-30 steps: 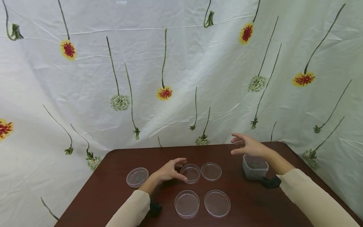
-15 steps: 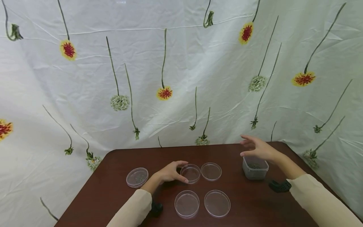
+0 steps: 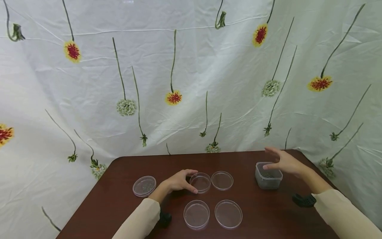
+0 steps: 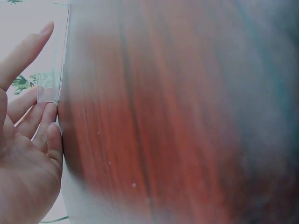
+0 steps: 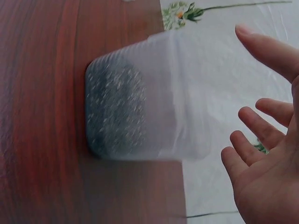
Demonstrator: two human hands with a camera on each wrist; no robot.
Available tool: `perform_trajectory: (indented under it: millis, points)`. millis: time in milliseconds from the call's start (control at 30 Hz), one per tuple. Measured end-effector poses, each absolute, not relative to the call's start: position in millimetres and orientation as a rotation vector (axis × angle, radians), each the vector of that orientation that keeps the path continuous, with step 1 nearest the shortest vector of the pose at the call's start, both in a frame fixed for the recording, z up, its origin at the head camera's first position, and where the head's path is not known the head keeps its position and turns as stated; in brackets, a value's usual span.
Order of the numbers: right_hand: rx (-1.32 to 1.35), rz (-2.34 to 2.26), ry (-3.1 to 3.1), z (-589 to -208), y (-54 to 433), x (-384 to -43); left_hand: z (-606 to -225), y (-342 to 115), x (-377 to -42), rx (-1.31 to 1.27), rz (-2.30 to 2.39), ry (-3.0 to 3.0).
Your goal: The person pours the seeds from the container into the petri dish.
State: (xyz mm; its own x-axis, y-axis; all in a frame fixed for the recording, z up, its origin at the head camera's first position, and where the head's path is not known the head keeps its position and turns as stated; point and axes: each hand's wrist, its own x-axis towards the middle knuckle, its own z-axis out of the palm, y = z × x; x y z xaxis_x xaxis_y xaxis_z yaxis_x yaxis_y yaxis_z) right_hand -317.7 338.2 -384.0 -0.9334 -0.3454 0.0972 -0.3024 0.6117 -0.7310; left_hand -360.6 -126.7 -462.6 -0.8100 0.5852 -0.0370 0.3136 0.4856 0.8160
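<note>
My left hand (image 3: 179, 181) is around a clear petri dish (image 3: 201, 183), its thumb at the near side and its fingers curved at the far side. In the left wrist view, the fingertips lie against the wall of the dish (image 4: 60, 51). Over the right side of a translucent square tub (image 3: 268, 182) is my right hand (image 3: 287, 162), thumb and fingers spread with nothing between them. The tub holds small dark granular bits flecked with white, seen through its wall in the right wrist view.
Beside the held dish stands another petri dish (image 3: 222, 181). Two more, a left one (image 3: 196, 215) and a right one (image 3: 228, 214), are nearer. A dish (image 3: 144, 186) with greenish bits sits at the left of the brown table (image 3: 167, 162). A flowered cloth (image 3: 191, 66) hangs behind.
My right hand has moved right and lower, from left of the tub to above it. My left hand's fingers have drawn in closer around the dish, which stays in place.
</note>
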Motion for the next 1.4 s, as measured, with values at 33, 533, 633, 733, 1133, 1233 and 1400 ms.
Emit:
perform_trajectory:
  millis: [33, 533, 633, 733, 1133, 1233, 1400]
  points:
    - [-0.554, -1.238, 2.769, -386, 341, -317, -462, -127, -360, 0.761, 1.232, 2.427]
    - [-0.549, -1.535, 2.505, -436, 363, -307, -461, -126, -360, 0.763, 1.219, 2.417]
    - [-0.515, -1.647, 2.420, -450, 366, -306, -462, -126, -360, 0.757, 1.220, 2.406]
    - [-0.490, -1.771, 2.326, -463, 367, -305, -461, -126, -360, 0.757, 1.213, 2.403]
    - [-0.444, -1.771, 2.363, -466, 366, -306, -461, -129, -362, 0.741, 1.184, 2.430]
    - [-0.448, -1.780, 2.379, -466, 365, -307, -460, -130, -361, 0.737, 1.187, 2.429]
    - [-0.414, -1.811, 2.394, -470, 365, -305, -462, -130, -362, 0.750, 1.193, 2.422]
